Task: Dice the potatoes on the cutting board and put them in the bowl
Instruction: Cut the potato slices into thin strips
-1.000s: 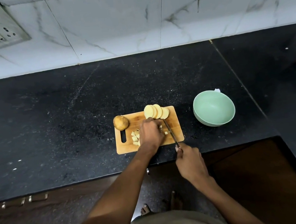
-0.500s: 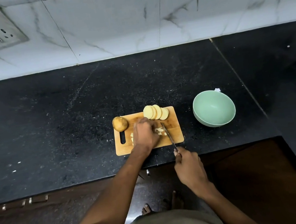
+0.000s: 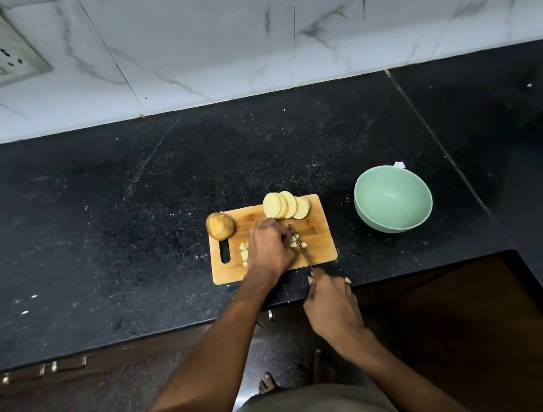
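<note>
Knife point(image 3: 299, 243) pushed further up the cutting board point(image 3: 320, 244) — left hand point(image 3: 268, 247) steadying potato

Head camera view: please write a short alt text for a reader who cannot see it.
A person's left hand holds potato pieces on a wooden cutting board while the right hand cuts them with a knife. Round potato slices and a whole potato lie on the board; an empty green bowl stands right of it on a black counter.

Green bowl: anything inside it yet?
The green bowl shows only bare inner wall; no potato in it. Diced pieces lie on the cutting board, partly covered by the left hand.
</note>
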